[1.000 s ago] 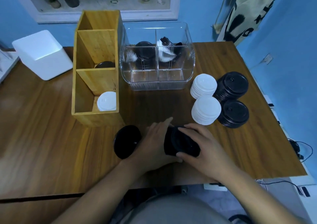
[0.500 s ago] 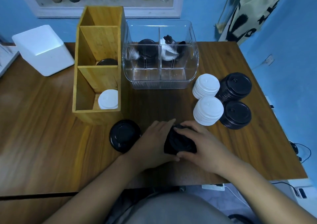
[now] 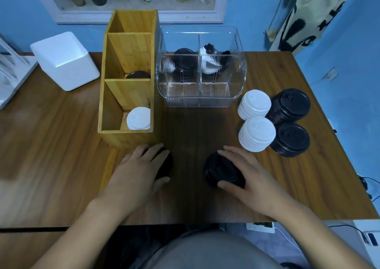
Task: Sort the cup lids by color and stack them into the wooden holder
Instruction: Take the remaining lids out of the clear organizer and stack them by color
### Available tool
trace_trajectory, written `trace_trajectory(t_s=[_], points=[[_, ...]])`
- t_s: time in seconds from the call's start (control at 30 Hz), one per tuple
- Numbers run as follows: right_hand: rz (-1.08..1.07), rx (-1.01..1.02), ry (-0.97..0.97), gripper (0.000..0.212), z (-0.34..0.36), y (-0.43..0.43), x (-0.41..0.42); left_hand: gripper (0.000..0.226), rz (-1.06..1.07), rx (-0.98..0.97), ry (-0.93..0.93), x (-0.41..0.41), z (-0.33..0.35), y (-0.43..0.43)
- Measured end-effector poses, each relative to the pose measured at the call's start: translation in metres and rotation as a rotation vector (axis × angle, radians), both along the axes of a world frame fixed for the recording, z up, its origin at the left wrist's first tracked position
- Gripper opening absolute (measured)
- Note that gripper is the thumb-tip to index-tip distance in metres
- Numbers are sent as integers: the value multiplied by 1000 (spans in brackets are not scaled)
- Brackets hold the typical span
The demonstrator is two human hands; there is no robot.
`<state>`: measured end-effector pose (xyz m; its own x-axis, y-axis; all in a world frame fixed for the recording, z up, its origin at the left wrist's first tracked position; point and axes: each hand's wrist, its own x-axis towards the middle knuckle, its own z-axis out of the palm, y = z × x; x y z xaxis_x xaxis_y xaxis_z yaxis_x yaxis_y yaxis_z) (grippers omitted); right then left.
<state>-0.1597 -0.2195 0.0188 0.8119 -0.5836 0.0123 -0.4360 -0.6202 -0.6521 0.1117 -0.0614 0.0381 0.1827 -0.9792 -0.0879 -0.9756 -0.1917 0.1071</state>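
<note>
Sorting looks well short of half done. The holder (image 3: 131, 134) has a low pile of white lids (image 3: 138, 118) in its near compartment and black lids (image 3: 137, 74) in the middle 1. The floor of the far compartment is hidden.

On the bench (image 3: 61, 145), the left hand (image 3: 141, 165) lies over a black left stack (image 3: 168, 163), just before the holder, with fingers draped across it and thumb hooked at its near edge. The right hand (image 3: 246, 172) clasps a tilted stack (image 3: 222, 170) of black lids between fingers and thumb.

Still untouched at the right are 2 white stacks (image 3: 257, 134) and 2 black stacks (image 3: 291, 140), touching each other. More loose lids (image 3: 209, 63) of both colours sit in the clear bin (image 3: 201, 98), which stands just beside the holder. A white box (image 3: 63, 60) stands apart on the left. The holder's tall walls probably mean lids must go in from above.
</note>
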Motion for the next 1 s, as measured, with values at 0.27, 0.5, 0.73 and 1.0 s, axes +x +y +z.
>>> trace_trajectory(t_s=[0.27, 0.5, 0.73, 1.0], points=[[-97, -116, -208, 51, 9, 17, 5, 98, 91, 15, 412, -21, 0, -14], [-218, 512, -524, 51, 27, 42, 14, 94, -77, -411, 953, -80, 0, -22], [-166, 928, -546, 83, 38, 39, 12, 115, -132, -631, 1117, -113, -10, -42], [-126, 34, 53, 93, 41, 4, -10, 132, -48, -182, 776, -60, -35, -50]])
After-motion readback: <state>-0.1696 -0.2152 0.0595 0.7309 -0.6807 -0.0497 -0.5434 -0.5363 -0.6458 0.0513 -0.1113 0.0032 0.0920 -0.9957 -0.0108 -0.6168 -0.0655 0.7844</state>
